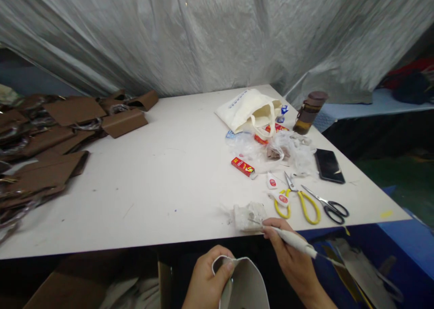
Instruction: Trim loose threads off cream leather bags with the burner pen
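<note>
My left hand (pixel 206 279) pinches the rim of a pale grey, open-topped piece (pixel 249 282) below the table's front edge, its thumb inside the opening. My right hand (pixel 293 259) grips a white pen-like tool (pixel 294 242) with a cord trailing from its rear end. The tool's thin metal tip is at a whitish, crumpled block (pixel 250 216) on the front edge of the table. Whether the tip touches the block is hard to tell.
Yellow-handled scissors (pixel 307 207), black-handled scissors (pixel 334 208), small white bottles (pixel 271 181), a red box (pixel 243 167), a phone (pixel 329 165), a cloth bag (pixel 249 110) and a brown bottle (pixel 310 112) lie or stand right. Brown pieces (pixel 73 114) cover the table's left.
</note>
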Demonstrator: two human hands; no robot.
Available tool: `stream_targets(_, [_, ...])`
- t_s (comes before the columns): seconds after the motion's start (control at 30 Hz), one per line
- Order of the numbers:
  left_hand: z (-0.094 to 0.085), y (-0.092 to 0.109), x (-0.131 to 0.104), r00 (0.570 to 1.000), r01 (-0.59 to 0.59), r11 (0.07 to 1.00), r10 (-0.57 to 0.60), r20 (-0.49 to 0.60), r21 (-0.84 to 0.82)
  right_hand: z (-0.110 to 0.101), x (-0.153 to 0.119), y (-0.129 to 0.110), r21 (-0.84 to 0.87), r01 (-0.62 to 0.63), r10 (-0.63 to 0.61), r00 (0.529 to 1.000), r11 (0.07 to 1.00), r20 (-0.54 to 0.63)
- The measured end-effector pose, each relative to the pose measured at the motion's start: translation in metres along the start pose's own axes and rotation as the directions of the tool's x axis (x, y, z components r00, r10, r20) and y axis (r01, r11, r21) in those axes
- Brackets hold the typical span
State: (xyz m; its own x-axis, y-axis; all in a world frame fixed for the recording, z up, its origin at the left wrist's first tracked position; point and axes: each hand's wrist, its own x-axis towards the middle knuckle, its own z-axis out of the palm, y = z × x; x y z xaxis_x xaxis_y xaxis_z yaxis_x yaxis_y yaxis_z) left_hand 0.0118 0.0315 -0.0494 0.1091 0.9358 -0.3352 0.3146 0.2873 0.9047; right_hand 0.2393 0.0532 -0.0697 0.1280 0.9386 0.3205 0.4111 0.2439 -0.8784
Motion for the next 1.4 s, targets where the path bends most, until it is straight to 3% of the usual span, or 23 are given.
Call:
stream_targets(0.23, [-0.002, 0.001, 0.0, 1.0, -0.004, 1.0, 0.004, -0.005, -0.007, 0.008, 0.002, -0.005, -0.1, 0.183, -0.181, 0.983, 0.978, 0.032])
stream_targets(0.6, [-0.001, 0.005, -0.001, 0.998, 0.059, 0.998, -0.059, 0.024, 0.01, 0.008, 0.004, -0.008, -0.125, 0.246, -0.238, 0.968, 0.961, 0.081])
stream_targets(0.83, [0.002, 0.009, -0.002, 0.997, 0.067, 0.987, -0.07, 0.02, 0.148, 0.009, 0.001, -0.002, -0.156, 0.241, -0.225, 0.968, 0.958, 0.113])
stream_targets(1.03, [0.002, 0.013, -0.004, 1.0, -0.006, 0.994, 0.002, 0.03, 0.112, 0.009, 0.001, -0.005, -0.149, 0.252, -0.232, 0.963, 0.956, 0.139])
stream_targets(1.23, [0.001, 0.006, -0.004, 0.999, 0.047, 0.997, -0.048, 0.013, 0.066, 0.01, 0.0, -0.002, -0.152, 0.223, -0.198, 0.966, 0.963, 0.168])
stream_targets(1.4, [-0.001, 0.006, -0.002, 0.995, 0.092, 0.995, -0.093, 0.026, 0.033, 0.005, -0.001, -0.005, -0.072, 0.136, -0.128, 0.985, 0.988, 0.114])
